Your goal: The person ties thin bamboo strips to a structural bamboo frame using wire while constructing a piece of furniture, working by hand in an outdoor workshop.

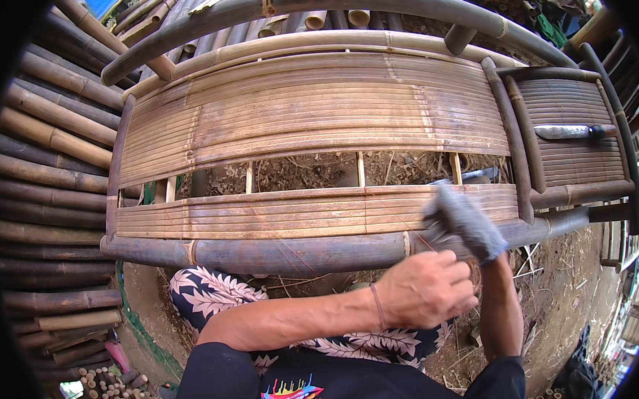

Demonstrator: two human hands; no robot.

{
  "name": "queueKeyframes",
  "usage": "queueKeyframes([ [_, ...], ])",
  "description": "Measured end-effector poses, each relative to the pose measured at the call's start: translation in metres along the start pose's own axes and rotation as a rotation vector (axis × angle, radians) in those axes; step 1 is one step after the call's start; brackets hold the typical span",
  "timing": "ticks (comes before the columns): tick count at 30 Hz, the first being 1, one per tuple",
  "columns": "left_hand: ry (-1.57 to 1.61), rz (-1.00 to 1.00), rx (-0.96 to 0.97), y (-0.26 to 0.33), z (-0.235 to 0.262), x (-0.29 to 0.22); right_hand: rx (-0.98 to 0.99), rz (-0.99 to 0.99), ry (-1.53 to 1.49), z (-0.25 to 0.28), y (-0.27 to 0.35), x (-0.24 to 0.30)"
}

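A bamboo bench stretches across the view, directly beyond the person's two hands. The bare left hand is closed in a loose fist, near the front rail on the person's side; whether anything is inside it cannot be told. Just beyond it, the gray-gloved right hand is over the right part of the rail and the front slats; it is blurred, so its grip cannot be told. An open gap runs lengthwise between the front slats and the wide back panel, spanned by pale crossbars. Stacked bamboo poles crowd the bench's left end, while bare earth lies at lower right. A knife rests on the slatted side section. The dark shirt bears a multicolored, dripping lips print
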State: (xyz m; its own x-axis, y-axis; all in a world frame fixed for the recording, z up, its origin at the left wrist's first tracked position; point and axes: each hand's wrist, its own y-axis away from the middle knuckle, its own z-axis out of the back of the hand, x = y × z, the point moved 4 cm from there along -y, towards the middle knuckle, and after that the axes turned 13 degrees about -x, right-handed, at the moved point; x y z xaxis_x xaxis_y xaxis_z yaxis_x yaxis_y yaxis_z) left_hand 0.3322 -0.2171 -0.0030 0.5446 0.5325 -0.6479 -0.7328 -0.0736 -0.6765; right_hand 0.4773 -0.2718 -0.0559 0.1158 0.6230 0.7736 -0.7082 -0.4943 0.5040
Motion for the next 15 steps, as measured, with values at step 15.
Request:
queueKeyframes([
  [15, -0.482, 1.159, 0.399, 0.072, 0.115, 0.18, 0.281, 0.456, -0.861, 0.009, 0.009, 0.075],
])
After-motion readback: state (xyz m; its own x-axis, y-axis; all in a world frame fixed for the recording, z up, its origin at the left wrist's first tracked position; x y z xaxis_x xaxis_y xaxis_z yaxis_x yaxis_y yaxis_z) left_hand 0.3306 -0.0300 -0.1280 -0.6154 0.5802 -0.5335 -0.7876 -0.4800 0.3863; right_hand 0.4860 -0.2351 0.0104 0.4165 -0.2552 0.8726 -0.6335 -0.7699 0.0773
